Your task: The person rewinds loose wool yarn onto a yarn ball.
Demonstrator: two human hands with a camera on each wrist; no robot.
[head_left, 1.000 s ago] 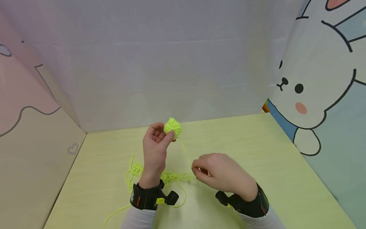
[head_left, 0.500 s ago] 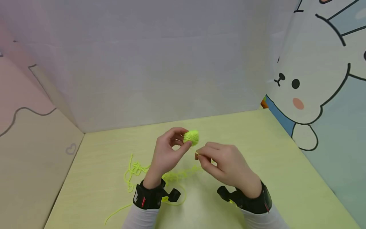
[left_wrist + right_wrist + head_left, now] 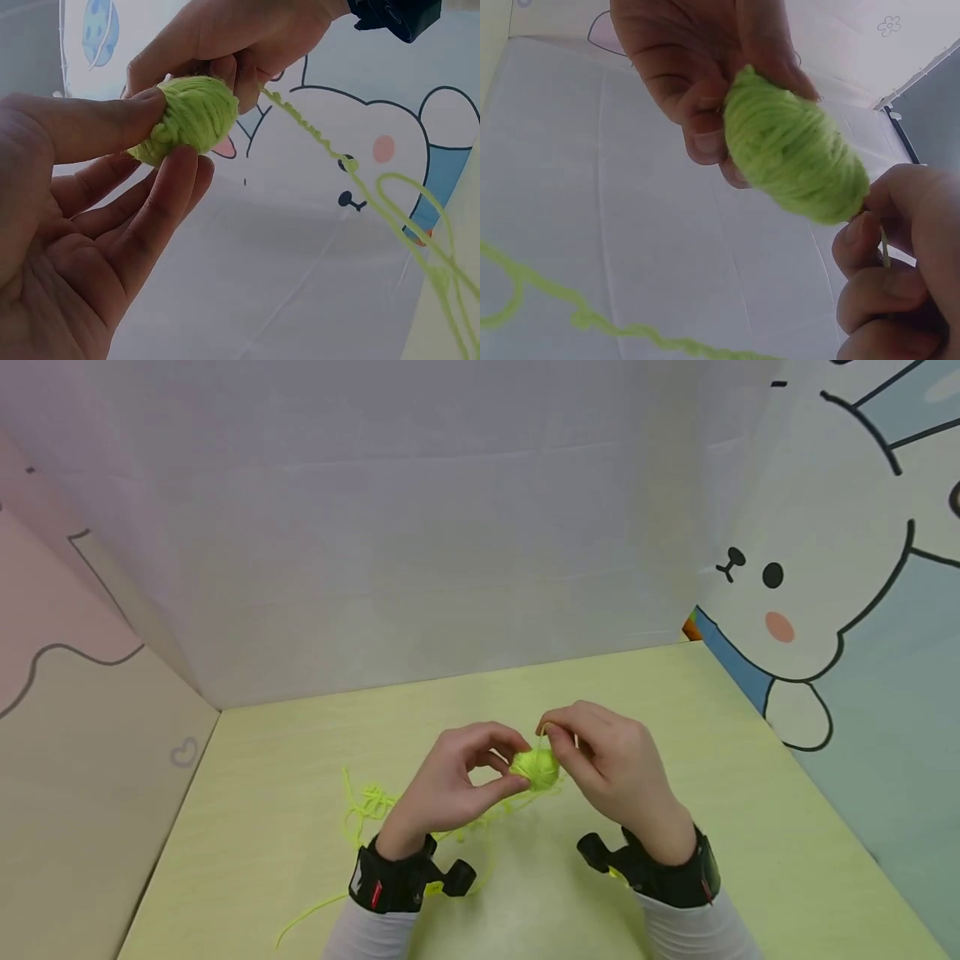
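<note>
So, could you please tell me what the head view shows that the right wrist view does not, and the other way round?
Only the head view shows the big rabbit drawing, the black wristbands and the pale sleeves.

Only the right wrist view shows the small flower drawing, high on the right of the picture.

Both show the left grip holding the ball of yarn, the right grip pinching a strand beside it, and some loose yarn.
</note>
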